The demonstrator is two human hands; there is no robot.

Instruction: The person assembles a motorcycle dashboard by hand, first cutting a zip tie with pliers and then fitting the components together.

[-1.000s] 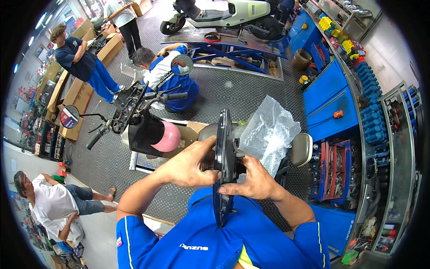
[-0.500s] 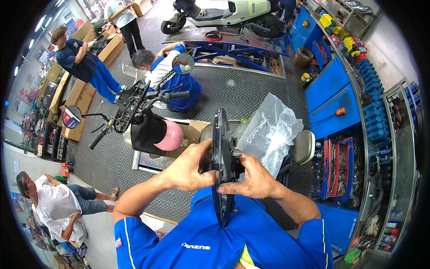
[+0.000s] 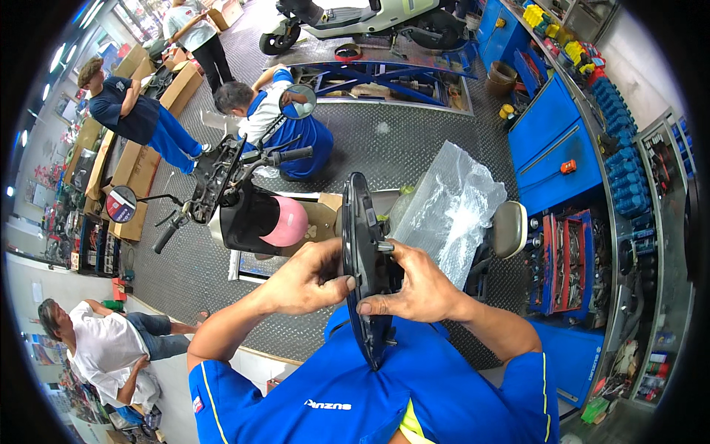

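Panel (image 3: 359,214), black, slim and seen nearly edge-on, at the centre of the frame. Stands almost upright, lower end close in front of a blue shirt (image 3: 281,407); cannot tell whether touching it. Held between two bare hands. On its left side, left hand (image 3: 305,280), with thumb tip pressed to the rim and fingers bent in close against the panel, only a small gap between thumb and forefinger; cannot tell the exact place of the hidden fingertips. On its right side, right hand (image 3: 420,287), with thumb and forefinger spread well apart, thumb tip on the panel's near edge, forefinger just beside a short metal peg (image 3: 385,246), remaining fingers mostly out of sight behind. Just right of centre, beyond the right hand, a crumpled sheet of clear plastic wrap (image 3: 451,211), near a beige pad (image 3: 509,229). Left of centre, a scooter front with bare handlebar (image 3: 292,155), two round mirrors (image 3: 299,102) and a pink rounded piece (image 3: 287,222). At the top, a pale scooter (image 3: 370,26) above a blue-framed lift (image 3: 384,81); just below and left of it, a crouching person (image 3: 270,122). At the right, blue cabinets (image 3: 555,163) and a red tool rack (image 3: 566,259). At the lower left, a person in a white shirt (image 3: 107,344); at the upper left, a person with folded arms (image 3: 126,111).
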